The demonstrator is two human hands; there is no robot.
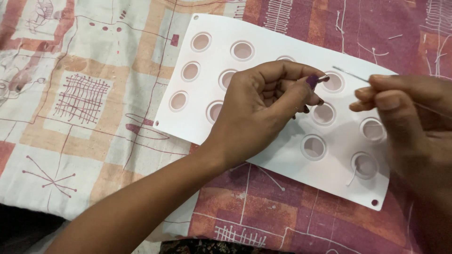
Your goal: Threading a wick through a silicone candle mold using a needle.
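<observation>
Wick (351, 73) between hands, above mould (263, 141)

Left hand (268, 101) hides mould (263, 155) holes — right hand (414, 122) cropped, blurred.

No packages, labels, signs or screens are visible.

Left forearm enters from lower left, running diagonally up to the wrist near frame centre. Left hand (263, 106) palm-down, fingers curled inward, thumb and forefinger pinched together at their tips (thumbnail painted purple). Right hand (405, 113) enters from the right edge, back toward camera, fingers bunched and pointing left, thumb and forefinger pressed together. Hands near, not touching.
</observation>
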